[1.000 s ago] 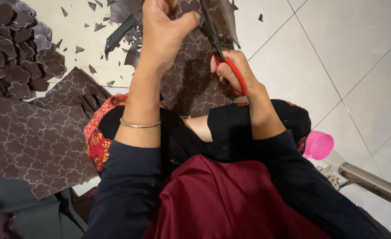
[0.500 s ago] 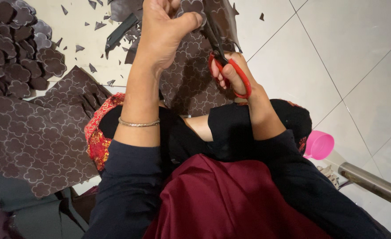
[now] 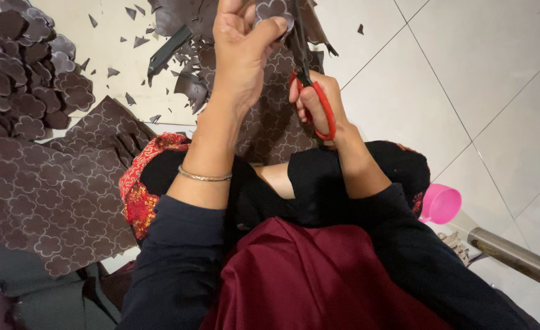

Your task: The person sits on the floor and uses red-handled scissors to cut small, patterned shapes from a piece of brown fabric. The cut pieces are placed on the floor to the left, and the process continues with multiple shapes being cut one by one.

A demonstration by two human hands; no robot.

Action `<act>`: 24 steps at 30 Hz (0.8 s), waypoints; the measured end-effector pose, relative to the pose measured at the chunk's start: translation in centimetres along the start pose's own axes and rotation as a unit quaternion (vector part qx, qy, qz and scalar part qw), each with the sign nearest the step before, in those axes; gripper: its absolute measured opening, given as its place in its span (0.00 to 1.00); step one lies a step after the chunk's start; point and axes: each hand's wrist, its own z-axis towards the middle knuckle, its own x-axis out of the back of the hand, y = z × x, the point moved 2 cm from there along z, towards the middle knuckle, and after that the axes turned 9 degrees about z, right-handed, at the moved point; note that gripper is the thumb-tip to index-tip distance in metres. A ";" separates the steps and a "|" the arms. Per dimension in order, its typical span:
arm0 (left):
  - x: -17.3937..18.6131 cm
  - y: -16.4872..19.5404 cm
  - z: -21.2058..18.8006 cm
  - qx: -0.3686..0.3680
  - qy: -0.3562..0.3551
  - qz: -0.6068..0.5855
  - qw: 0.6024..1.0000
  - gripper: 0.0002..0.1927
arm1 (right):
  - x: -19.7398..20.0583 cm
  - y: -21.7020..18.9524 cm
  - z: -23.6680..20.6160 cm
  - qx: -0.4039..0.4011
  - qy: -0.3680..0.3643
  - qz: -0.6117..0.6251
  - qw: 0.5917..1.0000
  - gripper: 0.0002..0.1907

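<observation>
We count one pair of red-handled scissors point(image 3: 311, 91), one pink plastic cup point(image 3: 441, 203), one thin metal bangle point(image 3: 204, 177) and one grey metal pipe point(image 3: 514, 255).

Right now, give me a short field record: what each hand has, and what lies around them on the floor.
left hand: pinches a flower-shaped brown piece at the top edge
right hand: fingers through the red-handled scissors, blades pointing up toward that piece
blades: open or shut cannot be told
patterned brown sheet: flat on the floor, left
pile of cut shapes: upper left
offcuts: scattered on the white tile floor
pink cup: right, on the floor
</observation>
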 end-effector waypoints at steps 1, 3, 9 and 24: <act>0.0 0.1 -0.1 -0.026 0.005 0.041 0.999 0.17 | -0.2 0.2 0.1 0.022 0.009 -0.036 0.999 0.40; 0.0 0.2 -0.2 -0.082 0.012 0.122 0.989 0.17 | -0.1 0.3 0.5 0.067 0.020 -0.107 0.992 0.38; 0.3 0.6 0.1 -0.043 0.011 0.106 0.993 0.17 | -0.4 0.3 0.9 0.075 0.009 -0.134 0.988 0.38; 0.4 0.3 0.1 -0.039 -0.015 0.021 0.999 0.20 | -0.7 -1.8 0.7 -0.026 -0.044 0.031 0.998 0.41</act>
